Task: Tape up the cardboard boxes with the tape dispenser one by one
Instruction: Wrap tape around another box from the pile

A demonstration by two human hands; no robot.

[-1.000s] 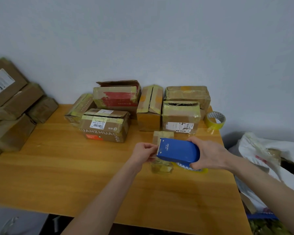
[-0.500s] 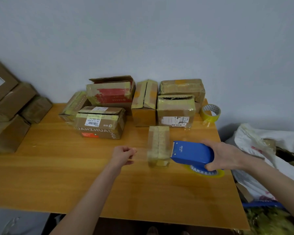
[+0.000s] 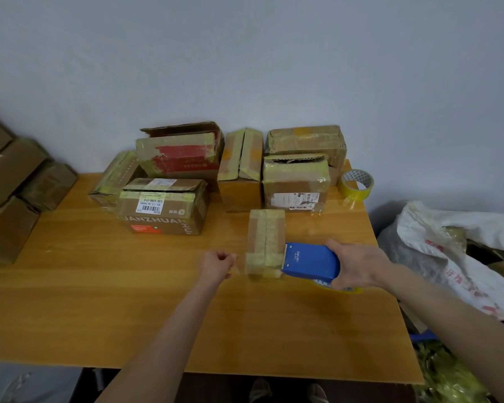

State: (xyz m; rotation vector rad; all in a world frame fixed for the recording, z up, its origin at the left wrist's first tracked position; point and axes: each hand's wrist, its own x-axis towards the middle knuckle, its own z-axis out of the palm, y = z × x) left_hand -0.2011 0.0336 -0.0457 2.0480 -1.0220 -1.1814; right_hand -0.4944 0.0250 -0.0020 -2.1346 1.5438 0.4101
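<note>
Tape is out and stretched: a clear strip [image 3: 238,268] runs from the left hand [image 3: 216,264], past the near end of the small box [image 3: 264,237], to the blue tape dispenser [image 3: 310,261] in the right hand [image 3: 358,264]. The box stands near the middle of the tabletop [image 3: 128,286], in front of a cluster of taped boxes [image 3: 296,181] by the wall, with a spare tape roll [image 3: 357,184] at their right.

To me this looks like the step of laying a band over this one box. Next, I reckon, the strip must come down onto the cardboard, be pressed flat, then be cut on the dispenser's toothed edge, taut enough not to wrinkle.

The left hand is curled into a loose fist, pinching the strip's free end, forearm reaching straight in. The right hand wraps the dispenser's body from the right, its front edge just beside the box. The hands are apart, with the box between them.
</note>
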